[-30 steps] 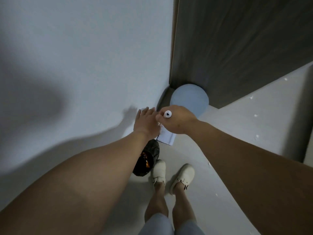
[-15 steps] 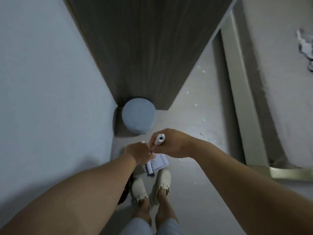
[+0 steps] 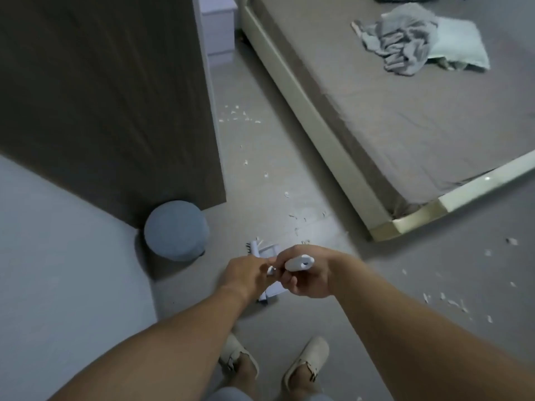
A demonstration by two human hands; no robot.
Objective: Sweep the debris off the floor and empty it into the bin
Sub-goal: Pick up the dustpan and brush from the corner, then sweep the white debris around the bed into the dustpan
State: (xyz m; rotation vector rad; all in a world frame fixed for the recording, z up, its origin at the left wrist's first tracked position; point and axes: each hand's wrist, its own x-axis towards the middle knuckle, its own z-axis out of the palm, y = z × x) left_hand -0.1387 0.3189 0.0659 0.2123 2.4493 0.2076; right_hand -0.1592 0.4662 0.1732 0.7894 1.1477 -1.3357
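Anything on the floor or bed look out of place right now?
Yes: white debris scraps lie scattered along the floor between the wardrobe and the bed, more at right. A crumpled cloth sits on the bed.

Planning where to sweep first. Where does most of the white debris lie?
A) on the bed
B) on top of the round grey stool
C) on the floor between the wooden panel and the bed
C: white scraps dot the floor beside the bed.

The stool (image 3: 176, 230) is sitting left of the debris (image 3: 298, 217), with the bed (image 3: 390, 117) lying to the right.
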